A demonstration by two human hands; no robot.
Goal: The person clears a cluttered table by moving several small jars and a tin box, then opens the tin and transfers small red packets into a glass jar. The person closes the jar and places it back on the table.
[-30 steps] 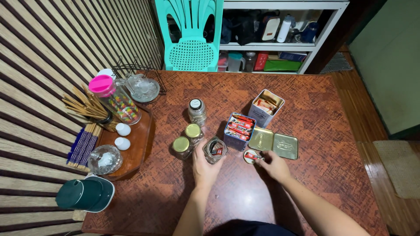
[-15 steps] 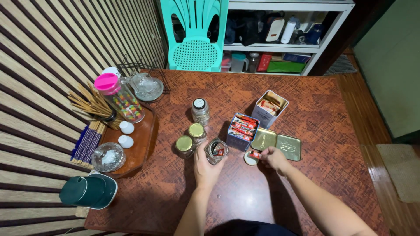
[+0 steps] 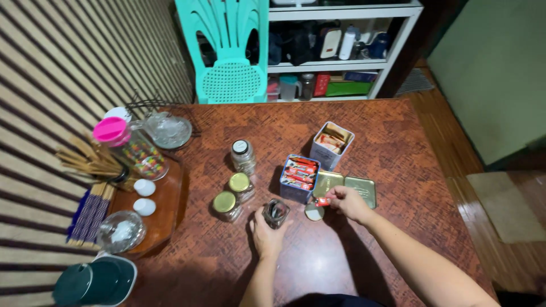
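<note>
While the left hand (image 3: 266,234) wraps around a small open glass jar (image 3: 276,213) near the front edge of the surface (image 3: 398,148), the right hand (image 3: 348,203) pinches a little red sachet (image 3: 322,201) between thumb and fingertips, just above the jar's round lid (image 3: 313,212), which lies flat beside it. To do this well, the jar should be kept upright and steady so its mouth stays clear, and the sachet gripped by its end so it slides in lengthwise. Just behind stand a blue tin (image 3: 298,177) packed with red sachets, two loose tin lids (image 3: 345,186), and a white tin (image 3: 331,144) with more packets. Three capped jars (image 3: 238,182) cluster to the left. Along the left edge, a wooden tray (image 3: 170,196) carries a pink-lidded candy jar (image 3: 132,146), glass dishes and small white shakers. Beyond the far edge are a turquoise plastic chair (image 3: 230,54) and a white shelf (image 3: 392,45) of bottles and boxes, with wooden flooring to the right.
</note>
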